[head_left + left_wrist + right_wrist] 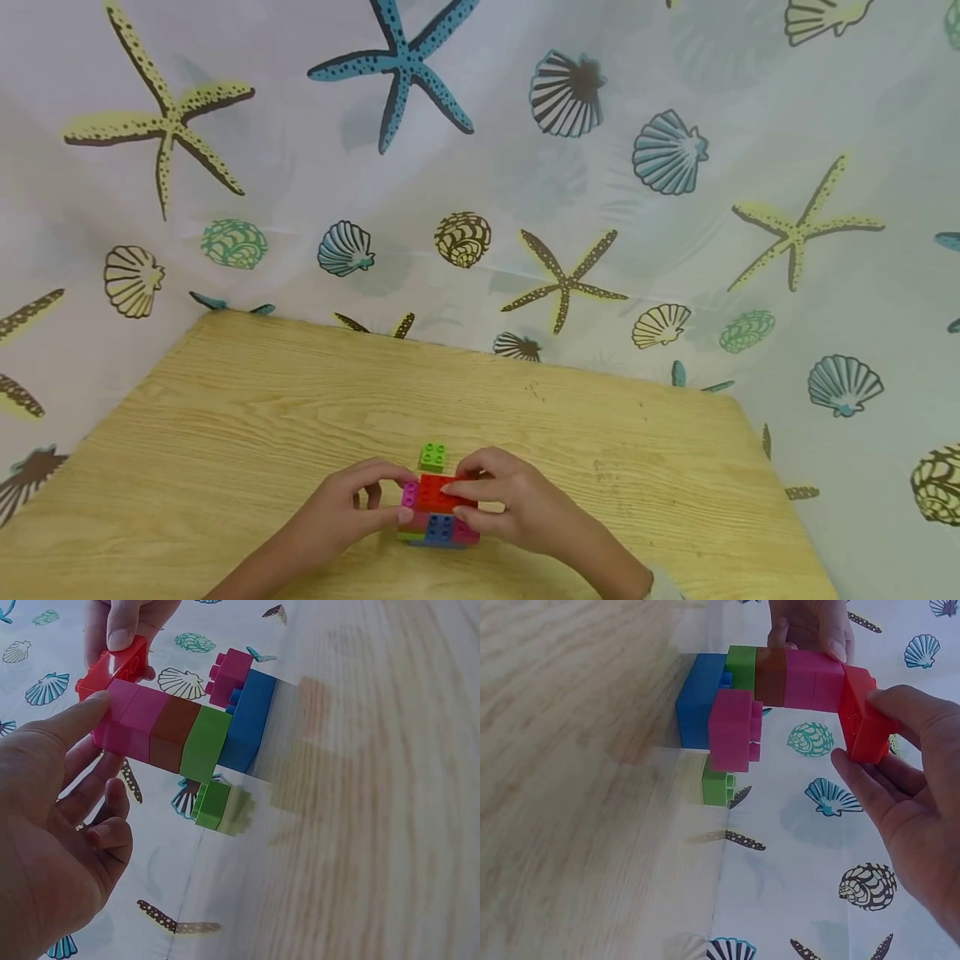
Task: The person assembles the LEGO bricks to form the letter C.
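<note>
A tower of toy building bricks stands on a blue brick (249,724), rising through a green brick (205,742), a brown brick (174,735) and two magenta bricks (135,724). My left hand (341,508) pinches the upper magenta brick between thumb and fingers. At the tower's top, a red brick (864,716) is gripped by my right hand (517,500); it touches the upper magenta brick and looks slightly tilted in the right wrist view. Another magenta brick (731,731) sits on the blue brick's other end, beside the tower.
A small loose green brick (432,454) lies on the wooden table (300,400), just behind the tower. A white cloth (465,183) printed with shells and starfish hangs along the table's back and sides.
</note>
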`<state>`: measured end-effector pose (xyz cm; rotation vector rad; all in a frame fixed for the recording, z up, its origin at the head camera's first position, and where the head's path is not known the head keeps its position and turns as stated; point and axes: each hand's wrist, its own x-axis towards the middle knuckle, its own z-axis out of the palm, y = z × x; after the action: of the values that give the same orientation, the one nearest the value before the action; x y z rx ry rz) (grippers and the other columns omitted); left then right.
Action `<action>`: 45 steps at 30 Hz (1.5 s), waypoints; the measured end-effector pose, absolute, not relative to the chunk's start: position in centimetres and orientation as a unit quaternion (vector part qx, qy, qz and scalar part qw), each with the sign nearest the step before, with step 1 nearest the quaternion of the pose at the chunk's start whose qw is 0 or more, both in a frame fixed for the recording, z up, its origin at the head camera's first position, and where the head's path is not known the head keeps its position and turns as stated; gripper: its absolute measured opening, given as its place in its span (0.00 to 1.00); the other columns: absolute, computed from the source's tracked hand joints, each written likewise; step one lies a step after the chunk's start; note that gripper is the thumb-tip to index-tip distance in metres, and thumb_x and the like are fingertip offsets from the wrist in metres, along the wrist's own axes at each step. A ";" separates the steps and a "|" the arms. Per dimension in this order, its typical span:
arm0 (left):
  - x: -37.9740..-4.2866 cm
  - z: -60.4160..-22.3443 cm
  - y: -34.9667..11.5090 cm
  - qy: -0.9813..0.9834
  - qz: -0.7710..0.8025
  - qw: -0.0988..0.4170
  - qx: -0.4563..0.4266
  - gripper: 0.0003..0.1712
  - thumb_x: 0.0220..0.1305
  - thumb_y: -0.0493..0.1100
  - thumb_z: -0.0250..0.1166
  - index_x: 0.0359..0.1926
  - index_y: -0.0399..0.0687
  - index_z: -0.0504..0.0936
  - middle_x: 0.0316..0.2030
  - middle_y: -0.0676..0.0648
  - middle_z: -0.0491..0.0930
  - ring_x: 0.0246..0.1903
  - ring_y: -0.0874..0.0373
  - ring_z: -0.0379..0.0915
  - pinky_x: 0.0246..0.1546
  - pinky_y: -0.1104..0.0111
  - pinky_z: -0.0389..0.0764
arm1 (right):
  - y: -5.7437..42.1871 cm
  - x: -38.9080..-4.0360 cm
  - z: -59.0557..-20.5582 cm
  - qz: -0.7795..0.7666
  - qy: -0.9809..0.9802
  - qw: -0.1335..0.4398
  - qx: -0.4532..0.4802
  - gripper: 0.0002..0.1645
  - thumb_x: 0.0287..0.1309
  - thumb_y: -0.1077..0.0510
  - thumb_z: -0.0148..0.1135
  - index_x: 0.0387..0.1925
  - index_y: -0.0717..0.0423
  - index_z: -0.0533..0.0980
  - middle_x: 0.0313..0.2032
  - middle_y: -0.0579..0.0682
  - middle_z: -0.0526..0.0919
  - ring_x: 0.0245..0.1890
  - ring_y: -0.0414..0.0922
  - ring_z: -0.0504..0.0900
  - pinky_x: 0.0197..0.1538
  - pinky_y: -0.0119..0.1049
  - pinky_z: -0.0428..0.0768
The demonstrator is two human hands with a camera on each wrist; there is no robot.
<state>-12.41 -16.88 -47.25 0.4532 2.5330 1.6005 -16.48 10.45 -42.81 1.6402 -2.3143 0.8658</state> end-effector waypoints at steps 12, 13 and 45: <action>-12.4 -47.2 -16.8 0.836 0.526 0.062 0.146 0.18 0.61 0.56 0.72 0.52 0.64 0.83 0.42 0.53 0.79 0.31 0.63 0.68 0.25 0.71 0.70 | 10.7 -16.2 -44.2 0.352 -0.765 0.092 0.532 0.14 0.62 0.62 0.70 0.50 0.57 0.84 0.50 0.51 0.81 0.47 0.43 0.81 0.46 0.24 0.81; -12.4 -47.2 -16.8 0.836 0.525 0.062 0.146 0.18 0.61 0.57 0.72 0.51 0.64 0.83 0.42 0.53 0.79 0.31 0.63 0.68 0.25 0.71 0.70 | 10.7 -16.2 -44.2 0.356 -0.765 0.091 0.530 0.15 0.62 0.62 0.70 0.50 0.57 0.84 0.50 0.52 0.81 0.47 0.43 0.81 0.46 0.26 0.82; -12.2 -46.1 -16.0 0.838 0.517 -0.010 0.177 0.18 0.61 0.58 0.71 0.53 0.72 0.82 0.48 0.60 0.80 0.44 0.55 0.65 0.35 0.69 0.69 | 11.2 -16.2 -44.3 0.457 -0.775 -0.024 0.436 0.15 0.72 0.59 0.59 0.56 0.53 0.82 0.56 0.49 0.81 0.55 0.44 0.80 0.51 0.36 0.84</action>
<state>-12.23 -16.00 -46.13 0.5606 2.6486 1.6336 -16.21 11.25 -44.34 1.3915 -2.4723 1.4579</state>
